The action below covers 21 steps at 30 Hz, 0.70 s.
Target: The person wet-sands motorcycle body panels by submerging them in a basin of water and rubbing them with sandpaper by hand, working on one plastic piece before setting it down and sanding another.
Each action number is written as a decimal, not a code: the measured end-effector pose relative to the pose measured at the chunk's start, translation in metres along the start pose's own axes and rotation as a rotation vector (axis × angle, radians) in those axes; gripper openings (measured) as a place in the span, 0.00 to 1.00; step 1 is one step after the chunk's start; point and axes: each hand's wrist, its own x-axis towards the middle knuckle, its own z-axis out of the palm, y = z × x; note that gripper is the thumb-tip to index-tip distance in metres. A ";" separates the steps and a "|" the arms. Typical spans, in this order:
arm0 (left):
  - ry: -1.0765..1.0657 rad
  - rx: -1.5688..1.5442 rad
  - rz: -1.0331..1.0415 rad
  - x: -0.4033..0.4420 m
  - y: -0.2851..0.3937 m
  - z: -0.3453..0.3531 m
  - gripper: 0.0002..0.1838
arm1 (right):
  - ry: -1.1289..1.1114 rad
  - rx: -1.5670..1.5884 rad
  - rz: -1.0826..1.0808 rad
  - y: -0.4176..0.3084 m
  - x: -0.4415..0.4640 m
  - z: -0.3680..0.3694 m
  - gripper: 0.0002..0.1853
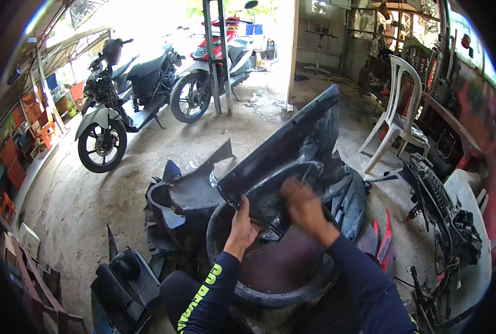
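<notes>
Presently: one large dark-grey angular plastic panel [298, 139], tilted, at 12 o'clock over a round black tub [275, 299]. Left hand [242, 227], panel's 7 o'clock: gripping its edge. Right hand [308, 210], 5 o'clock: blurred, grip untellable. Risk: panel slipping, should left grip loosen.

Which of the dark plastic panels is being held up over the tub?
The large panel, gripped by the left hand and slanting up above the tub. The curved panel beside it and the lower-left panel are in neither hand.
</notes>
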 end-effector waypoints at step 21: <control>-0.005 0.014 -0.046 0.002 -0.002 -0.001 0.27 | -0.258 0.226 -0.172 0.002 -0.011 -0.015 0.27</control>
